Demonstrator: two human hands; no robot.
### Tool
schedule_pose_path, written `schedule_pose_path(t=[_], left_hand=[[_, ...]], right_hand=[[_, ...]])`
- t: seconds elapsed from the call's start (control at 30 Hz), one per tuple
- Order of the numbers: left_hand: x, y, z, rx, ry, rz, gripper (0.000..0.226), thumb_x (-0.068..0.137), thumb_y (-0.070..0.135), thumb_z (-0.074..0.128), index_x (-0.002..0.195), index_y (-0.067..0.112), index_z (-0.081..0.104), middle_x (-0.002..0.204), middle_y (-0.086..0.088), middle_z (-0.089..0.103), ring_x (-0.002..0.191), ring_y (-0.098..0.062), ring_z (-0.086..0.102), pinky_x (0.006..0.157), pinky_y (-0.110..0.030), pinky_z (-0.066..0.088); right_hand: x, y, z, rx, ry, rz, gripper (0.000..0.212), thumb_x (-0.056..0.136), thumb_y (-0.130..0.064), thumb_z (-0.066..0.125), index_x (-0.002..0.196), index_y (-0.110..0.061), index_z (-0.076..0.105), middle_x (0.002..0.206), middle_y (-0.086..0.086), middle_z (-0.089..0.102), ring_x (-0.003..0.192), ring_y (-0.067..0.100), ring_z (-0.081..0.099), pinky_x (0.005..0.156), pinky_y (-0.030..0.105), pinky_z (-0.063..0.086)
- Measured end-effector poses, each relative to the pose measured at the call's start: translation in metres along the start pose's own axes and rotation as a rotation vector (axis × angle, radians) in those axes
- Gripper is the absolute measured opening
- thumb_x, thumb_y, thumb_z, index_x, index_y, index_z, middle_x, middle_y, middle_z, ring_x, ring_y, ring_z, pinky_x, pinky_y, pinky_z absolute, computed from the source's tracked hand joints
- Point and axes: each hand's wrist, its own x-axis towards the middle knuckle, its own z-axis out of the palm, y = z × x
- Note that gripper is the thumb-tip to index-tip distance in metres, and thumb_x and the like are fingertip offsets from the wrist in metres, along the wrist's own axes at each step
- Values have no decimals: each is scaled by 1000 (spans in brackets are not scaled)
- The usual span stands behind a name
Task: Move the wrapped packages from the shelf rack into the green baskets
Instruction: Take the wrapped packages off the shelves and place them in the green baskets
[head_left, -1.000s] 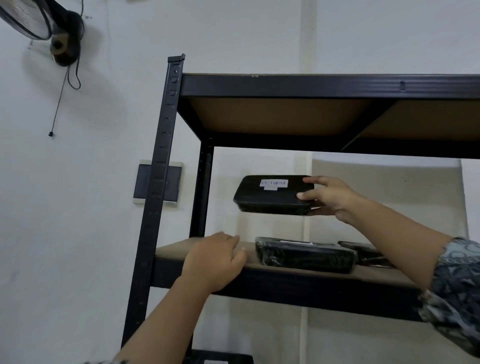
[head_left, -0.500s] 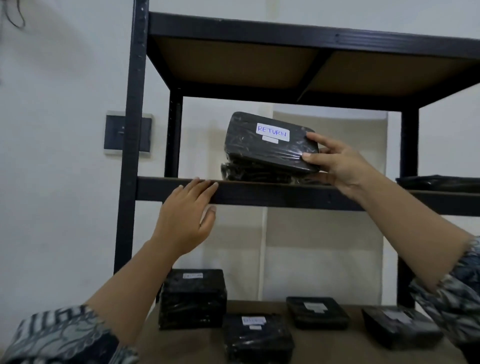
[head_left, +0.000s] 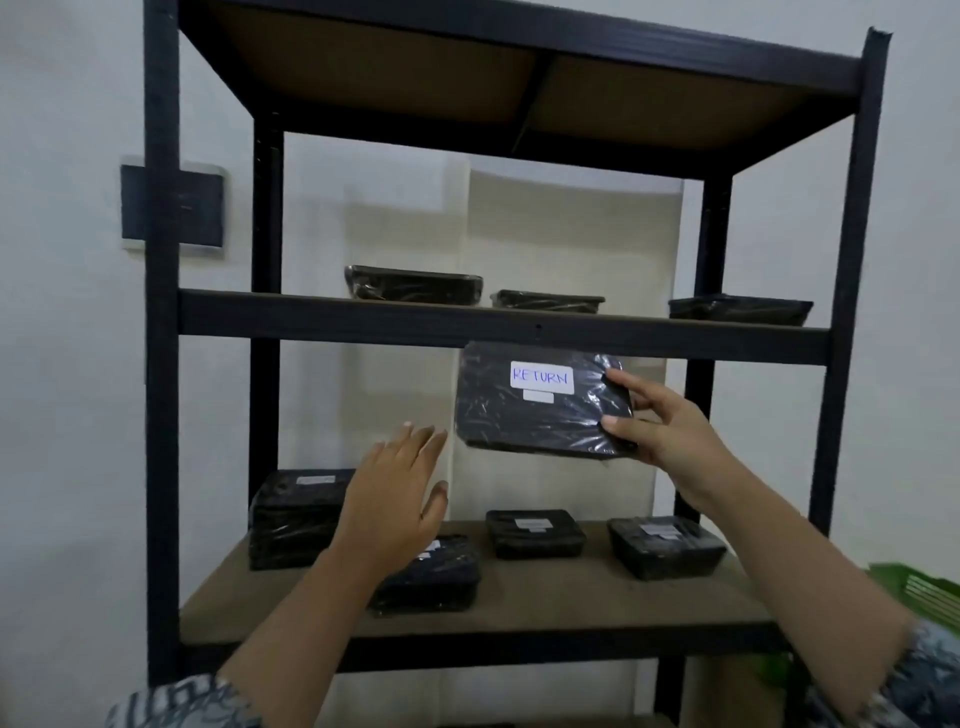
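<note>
My right hand (head_left: 662, 423) grips the right end of a black wrapped package (head_left: 535, 410) with a white "RETURN" label, held in the air in front of the black shelf rack (head_left: 498, 330). My left hand (head_left: 397, 499) is free with fingers spread, just left of and below that package, not touching it. Three wrapped packages (head_left: 413, 283) lie on the upper shelf. Several more (head_left: 665, 545) sit on the lower shelf, one partly hidden behind my left hand. A corner of a green basket (head_left: 919, 587) shows at the right edge.
The rack stands against a white wall. A dark wall plate (head_left: 200, 208) sits behind the left upright. The lower shelf board (head_left: 545, 597) has bare room at its front. A pale panel (head_left: 571, 234) leans behind the rack.
My right hand has brought the RETURN package down off the upper shelf to below its front rail. My left hand let go of the shelf edge and dropped lower. The view tilted down.
</note>
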Motion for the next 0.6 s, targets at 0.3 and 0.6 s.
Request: schedule_pose_path(t=[0.3, 0.6], left_hand=[[-31, 129, 85, -54, -137, -7, 64, 79, 36, 40, 136, 7, 44, 137, -11, 49, 129, -29, 41, 101, -49, 39], [-63, 289, 170, -212, -323, -36, 65, 87, 39, 37, 146, 16, 24, 152, -3, 26, 141, -21, 17, 112, -39, 24]], right_hand=[[-70, 74, -130, -47, 132, 111, 47, 80, 3, 67, 113, -31, 63, 111, 6, 54, 95, 26, 62, 77, 27, 58], [-156, 119, -285, 3, 321, 300, 47, 81, 12, 62, 115, -20, 64, 110, 9, 58, 85, 22, 65, 67, 24, 59]])
